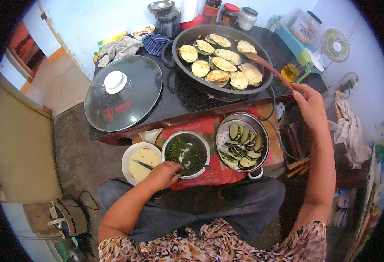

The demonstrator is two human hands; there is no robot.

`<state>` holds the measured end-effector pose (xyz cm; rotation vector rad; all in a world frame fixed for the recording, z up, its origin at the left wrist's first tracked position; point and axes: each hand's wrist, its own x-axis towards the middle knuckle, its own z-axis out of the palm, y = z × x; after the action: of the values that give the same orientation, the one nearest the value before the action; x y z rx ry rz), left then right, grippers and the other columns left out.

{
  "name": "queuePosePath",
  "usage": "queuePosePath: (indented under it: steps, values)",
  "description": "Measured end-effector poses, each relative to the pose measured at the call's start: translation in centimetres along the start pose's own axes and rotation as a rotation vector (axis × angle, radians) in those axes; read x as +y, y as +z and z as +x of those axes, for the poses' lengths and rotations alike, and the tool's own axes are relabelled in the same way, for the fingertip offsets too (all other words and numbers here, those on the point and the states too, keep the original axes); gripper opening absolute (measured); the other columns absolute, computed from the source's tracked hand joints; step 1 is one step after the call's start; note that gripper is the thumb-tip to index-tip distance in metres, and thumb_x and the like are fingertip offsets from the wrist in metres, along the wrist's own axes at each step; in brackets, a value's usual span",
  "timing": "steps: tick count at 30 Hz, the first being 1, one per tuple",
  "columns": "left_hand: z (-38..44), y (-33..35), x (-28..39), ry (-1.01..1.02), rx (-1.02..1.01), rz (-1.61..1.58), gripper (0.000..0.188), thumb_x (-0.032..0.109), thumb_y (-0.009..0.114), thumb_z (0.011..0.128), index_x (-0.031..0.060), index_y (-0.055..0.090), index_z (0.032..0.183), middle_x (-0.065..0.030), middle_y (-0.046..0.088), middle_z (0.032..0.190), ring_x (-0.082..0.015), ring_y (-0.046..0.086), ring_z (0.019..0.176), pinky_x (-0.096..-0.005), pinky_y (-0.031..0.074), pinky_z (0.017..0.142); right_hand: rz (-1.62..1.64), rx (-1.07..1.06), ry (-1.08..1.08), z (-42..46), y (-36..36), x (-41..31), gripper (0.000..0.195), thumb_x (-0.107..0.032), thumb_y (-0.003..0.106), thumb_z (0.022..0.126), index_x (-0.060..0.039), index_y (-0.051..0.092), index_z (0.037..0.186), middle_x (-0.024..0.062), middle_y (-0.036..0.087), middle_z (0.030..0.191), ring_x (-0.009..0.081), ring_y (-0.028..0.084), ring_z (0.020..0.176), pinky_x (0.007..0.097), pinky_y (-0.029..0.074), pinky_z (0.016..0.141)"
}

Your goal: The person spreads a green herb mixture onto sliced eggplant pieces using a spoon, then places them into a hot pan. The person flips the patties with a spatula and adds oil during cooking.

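Note:
My right hand (306, 98) grips the handle of a wooden spatula (270, 69), its blade in a large black electric pan (222, 91) at the right edge of the rice-like-cake slices there. Browned, battered vegetable slices (224, 63) lie spread over the pan. At the near rim of a steel bowl of chopped green filling (185, 154) rests my left hand (165, 174), fingers slightly curled; whether it pinches anything is unclear. Just left stands a white bowl of pale batter (146, 154) with dark chopsticks or a utensil in it. Uncooked stuffed slices (244, 144) fill a steel steamer pan on the right.
A glass lid (126, 98) lies on the black counter (175, 106), left of the pan. Behind are jars (229, 14), cloths (121, 49) and a mortar-like vessel. An oil jug (293, 69) and a small fan (335, 44) stand right. A cable hangs beside the steamer pan.

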<state>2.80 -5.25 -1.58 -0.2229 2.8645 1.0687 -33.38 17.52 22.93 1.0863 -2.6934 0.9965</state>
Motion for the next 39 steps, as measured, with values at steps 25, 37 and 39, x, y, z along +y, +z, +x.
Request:
queuePosePath:
  steps: [25,37,39]
  values:
    - [-0.5,0.7,-0.7,0.025,0.021,0.018,0.034,0.012,0.068,0.078,0.0041,0.061,0.110,-0.0187,0.063,0.099,-0.0376,0.060,0.096,-0.0451,0.050,0.084,-0.287,-0.010,-0.084,2.2,1.2,0.8,0.027,-0.020,0.062,0.087,-0.0002,0.067,0.105,0.0235,0.067,0.095,0.0367,0.065,0.093,0.0413,0.050,0.083]
    - [0.0,-0.1,-0.1,0.016,-0.011,0.017,0.033,0.017,0.068,0.081,0.0045,0.061,0.111,-0.0189,0.063,0.102,-0.0380,0.060,0.098,-0.0460,0.050,0.086,-0.277,0.019,-0.052,2.8,4.8,-1.1,0.028,-0.020,0.061,0.088,-0.0012,0.066,0.108,0.0243,0.066,0.096,0.0398,0.064,0.094,0.0425,0.050,0.083]
    - [-0.1,-0.1,0.2,0.017,-0.011,0.024,0.032,0.017,0.067,0.081,0.0048,0.061,0.110,-0.0190,0.063,0.101,-0.0382,0.060,0.098,-0.0461,0.050,0.086,-0.194,0.088,-0.079,2.4,5.3,0.0,0.026,-0.019,0.060,0.088,-0.0031,0.066,0.107,0.0231,0.067,0.093,0.0404,0.064,0.091,0.0445,0.050,0.082]
